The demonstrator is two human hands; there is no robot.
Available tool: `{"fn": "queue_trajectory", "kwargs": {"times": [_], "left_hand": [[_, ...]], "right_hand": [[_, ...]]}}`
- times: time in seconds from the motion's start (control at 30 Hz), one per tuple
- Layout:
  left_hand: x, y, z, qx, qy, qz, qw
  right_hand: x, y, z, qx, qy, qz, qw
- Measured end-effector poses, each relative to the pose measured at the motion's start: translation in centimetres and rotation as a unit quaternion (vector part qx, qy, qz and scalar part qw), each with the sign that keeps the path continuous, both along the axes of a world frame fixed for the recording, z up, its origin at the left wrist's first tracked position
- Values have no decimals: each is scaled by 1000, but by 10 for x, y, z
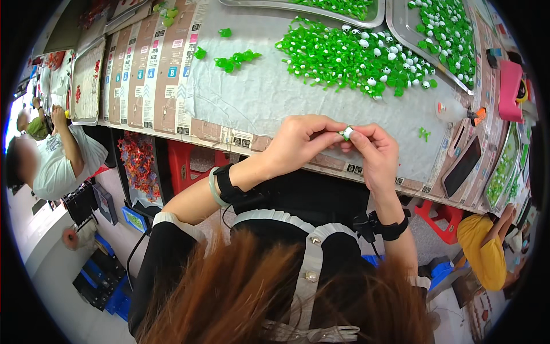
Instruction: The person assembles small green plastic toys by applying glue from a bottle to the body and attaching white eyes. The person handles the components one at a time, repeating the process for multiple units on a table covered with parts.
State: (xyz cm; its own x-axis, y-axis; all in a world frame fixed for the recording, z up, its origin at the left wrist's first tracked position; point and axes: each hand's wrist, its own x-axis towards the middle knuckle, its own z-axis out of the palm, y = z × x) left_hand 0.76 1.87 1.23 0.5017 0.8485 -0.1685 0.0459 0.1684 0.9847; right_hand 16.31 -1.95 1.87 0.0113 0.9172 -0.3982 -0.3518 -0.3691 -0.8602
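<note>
While both hands meet just above the near edge of the table, the left hand (298, 143) and the right hand (372, 152) pinch one small green and white plastic piece (346, 133) between them. The left thumb and forefinger are closed together on the piece from the left; the right thumb and forefinger are pressed on it from the right, so the fingertips of the two hands almost touch. The remaining fingers of each hand are curled loosely inward. Each wrist carries one black strap, and the left wrist also bears one pale green bangle (214, 189).

The piece is held in the air over the grey cloth-covered worktable (258, 97), near its front edge. Farther back on the cloth lies one large heap of bright green plastic pieces with white round parts (349, 57), too many to count. To its left sits a small cluster of green pieces (236, 59), with two single green bits near it. One lone green piece (424, 135) lies to the right of the hands. Two metal trays (401, 28) at the far edge hold more green and white pieces. One dark flat phone (462, 166) rests at the right.

Two other people are seated nearby, one at the left and one in yellow at the lower right.
</note>
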Motion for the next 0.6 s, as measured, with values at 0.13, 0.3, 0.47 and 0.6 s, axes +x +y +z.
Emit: {"fn": "queue_trajectory", "kwargs": {"times": [0.13, 0.3, 0.47, 0.6], "left_hand": [[1, 0, 1, -31, -12, -2, 999], [1, 0, 2, -28, -6, 6, 1000], [1, -2, -2, 2, 11, 14, 1000], [2, -2, -3, 20, 13, 19, 1000]], "right_hand": [[1, 1, 0, -2, -4, 8, 1000], [1, 1, 0, -1, -7, 13, 1000], [-1, 2, 1, 0, -17, 18, 1000], [-1, 2, 3, 0, -21, 17, 1000]]}}
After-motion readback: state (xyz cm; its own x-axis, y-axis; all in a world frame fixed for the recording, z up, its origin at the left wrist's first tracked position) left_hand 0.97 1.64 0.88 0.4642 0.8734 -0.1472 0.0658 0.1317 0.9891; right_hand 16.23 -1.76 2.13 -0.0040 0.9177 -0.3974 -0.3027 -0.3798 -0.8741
